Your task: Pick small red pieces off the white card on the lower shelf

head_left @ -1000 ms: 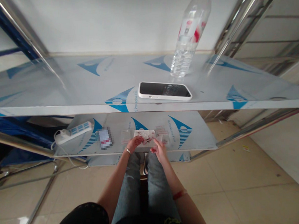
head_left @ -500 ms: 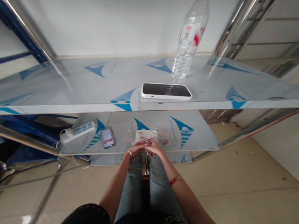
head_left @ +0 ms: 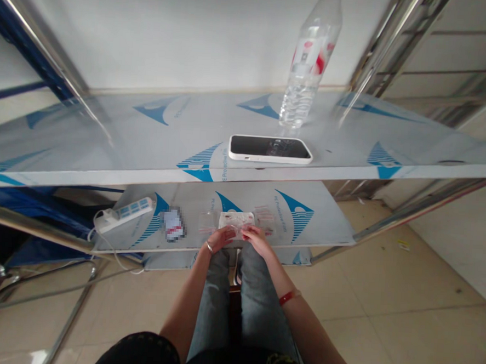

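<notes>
My left hand (head_left: 222, 238) and my right hand (head_left: 255, 235) are close together over the front edge of the lower shelf. Their fingers are curled and closed. Between them stretches a small piece of clear, shiny plastic (head_left: 237, 230), pinched at both sides; whether it is a bag is too small to tell. Just beyond lies a white pad (head_left: 236, 219) with a few small reddish marks or bits on it. To its left is a clear packet (head_left: 208, 223) with pinkish strips, and to its right a similar clear packet (head_left: 264, 213), partly behind my right hand.
A phone (head_left: 270, 149) and a water bottle (head_left: 310, 65) are on the upper shelf (head_left: 117, 141), above my hands. On the lower shelf (head_left: 327, 220) lie a power strip (head_left: 129, 215) with a cable and a blurred-out item (head_left: 174, 225). Metal posts stand at both sides.
My hands, touching before, have moved slightly apart, and clear plastic now shows between them. More of the white pad shows, with fewer reddish bits visible on it.
</notes>
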`<state>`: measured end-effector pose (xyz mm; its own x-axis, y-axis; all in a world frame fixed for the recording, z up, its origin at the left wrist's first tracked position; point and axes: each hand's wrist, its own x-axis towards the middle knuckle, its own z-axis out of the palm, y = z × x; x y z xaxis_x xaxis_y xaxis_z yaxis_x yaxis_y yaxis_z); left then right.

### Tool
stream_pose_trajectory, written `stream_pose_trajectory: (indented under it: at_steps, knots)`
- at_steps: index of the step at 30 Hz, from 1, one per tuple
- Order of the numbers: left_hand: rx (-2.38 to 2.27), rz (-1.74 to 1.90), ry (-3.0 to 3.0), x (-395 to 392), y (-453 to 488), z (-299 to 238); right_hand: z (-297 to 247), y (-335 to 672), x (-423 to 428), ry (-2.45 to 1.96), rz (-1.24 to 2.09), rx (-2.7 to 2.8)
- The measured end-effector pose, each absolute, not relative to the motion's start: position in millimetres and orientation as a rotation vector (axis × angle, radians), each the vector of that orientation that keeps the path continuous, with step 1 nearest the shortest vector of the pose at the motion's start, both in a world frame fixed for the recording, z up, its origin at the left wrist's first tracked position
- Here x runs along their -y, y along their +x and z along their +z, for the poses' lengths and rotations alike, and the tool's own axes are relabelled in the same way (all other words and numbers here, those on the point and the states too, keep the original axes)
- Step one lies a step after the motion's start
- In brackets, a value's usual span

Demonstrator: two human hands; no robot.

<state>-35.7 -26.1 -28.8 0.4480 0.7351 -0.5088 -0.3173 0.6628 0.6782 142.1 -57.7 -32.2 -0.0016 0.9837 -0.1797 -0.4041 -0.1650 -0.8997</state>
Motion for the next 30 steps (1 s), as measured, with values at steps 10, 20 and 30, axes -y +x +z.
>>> stream_pose_trajectory:
  at_steps: [10,20,30]
  knots:
    - [-1.004,0.865,0.504,21.1,-33.4,-43.1,-33.9,143.7,54.5,-1.004,1.407,0.573]
    - [-1.056,1.110,0.430,17.4,-40.4,-44.5,-35.1,139.7,57.9,-1.031,1.389,0.585]
    - [-1.088,0.854,0.691,26.9,-29.5,-38.3,-35.3,133.9,60.1,-1.090,1.272,0.574]
